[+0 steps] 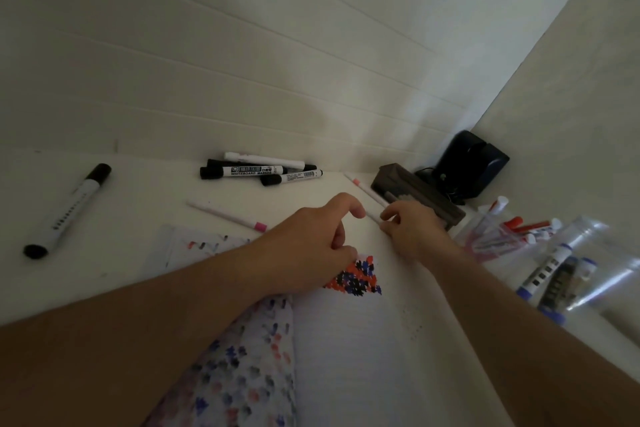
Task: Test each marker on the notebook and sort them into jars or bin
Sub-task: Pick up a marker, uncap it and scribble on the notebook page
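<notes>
Your right hand (pixel 412 229) pinches the thin pink-tipped marker (pixel 369 196) above the notebook (pixel 349 340) while your left hand (pixel 311 239), fingers loosely curled, reaches for it, so uncapping looks next, then a test stroke.

One black-capped marker (pixel 242 171) in the pile at the back of the table (pixel 138 184) bore the words "WHITEBOARD MARKER" on its white barrel. Print on the other markers and a barcode were too small to read.
</notes>
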